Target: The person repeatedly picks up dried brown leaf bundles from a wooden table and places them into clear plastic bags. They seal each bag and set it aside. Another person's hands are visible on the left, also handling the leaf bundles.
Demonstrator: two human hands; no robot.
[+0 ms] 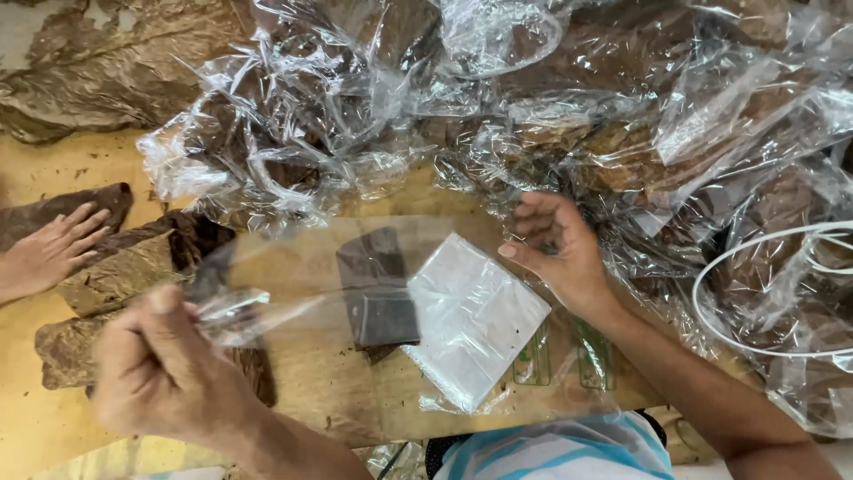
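Fingers of my left hand (164, 369) pinch 1 clear crinkled plastic bag (267, 289) holding a dark brown leaf piece (378, 284); my right hand (555, 253) hovers loosely curled, empty, beside the white folded plastic sheet (471, 316).

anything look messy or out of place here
Mostly the crumpled clear plastic bags, heaped in a tangle over brown leaves across the top of the wooden table. Dark crumbs are scattered on the table's left part. The left hand pinches a clear bag; the right hand hovers, holding nothing.

White cord (711, 267) beside heaped brown leaves (98, 76).
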